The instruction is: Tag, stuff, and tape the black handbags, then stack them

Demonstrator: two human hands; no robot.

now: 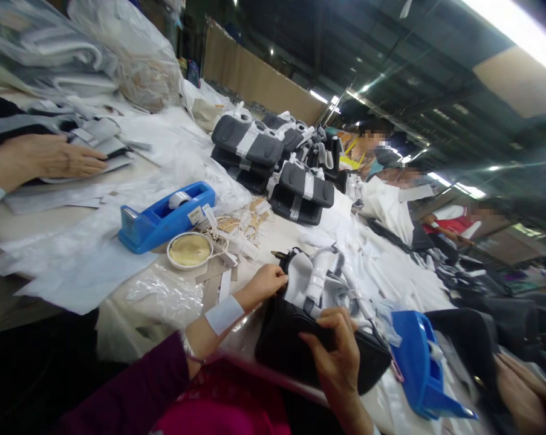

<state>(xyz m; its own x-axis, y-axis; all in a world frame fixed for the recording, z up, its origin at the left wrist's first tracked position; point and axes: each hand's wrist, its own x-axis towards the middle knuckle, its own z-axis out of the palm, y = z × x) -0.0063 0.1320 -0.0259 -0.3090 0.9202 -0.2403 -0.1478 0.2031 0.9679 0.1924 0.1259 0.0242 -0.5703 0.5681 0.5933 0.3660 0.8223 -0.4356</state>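
A black bag (286,344) with white paper wrapping (315,281) over its top and straps lies at the table's near edge in front of me. My left hand (263,284) is closed on the bag's upper left rim, a white tape band on its wrist. My right hand (338,350) curls over the bag's front edge and grips it.
A blue tape dispenser (164,217) and a round dish (190,250) sit to the left, beside paper tags (236,226). Stacked wrapped black bags (263,157) stand further back. Another blue dispenser (420,365) is at the right. Another person's hand (50,158) rests on papers at far left; other workers sit beyond.
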